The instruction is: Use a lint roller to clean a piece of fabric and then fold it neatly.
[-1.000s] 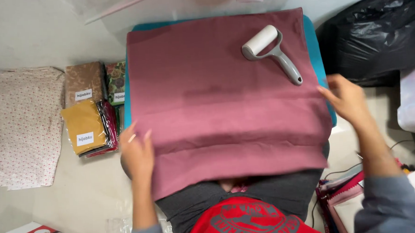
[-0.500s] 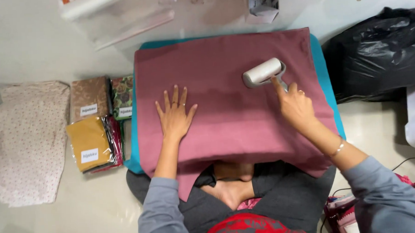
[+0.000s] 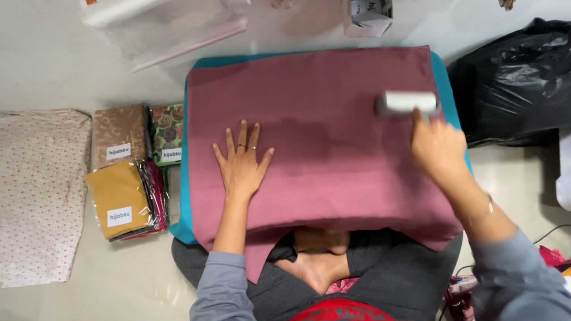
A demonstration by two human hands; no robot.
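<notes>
Rolling a lint roller [image 3: 406,102] across the maroon cloth [image 3: 336,145] — right hand [image 3: 438,149] clamped on its handle.
Left hand [image 3: 242,165] flat, fingers spread, on the cloth; clear packets [image 3: 127,180] beside hold folded fabric.

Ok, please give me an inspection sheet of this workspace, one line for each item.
Surface: teal board under a spread maroon cloth.
Job's things: white lint roller on the cloth's right part.
Clutter: packed fabric bundles, floral cloth, clear plastic bags, black bag.
Grips: left hand flat, fingers spread on the cloth; right hand holds the roller, blurred.
Cables: thin one at right.
Surroundings: pale floor.
</notes>
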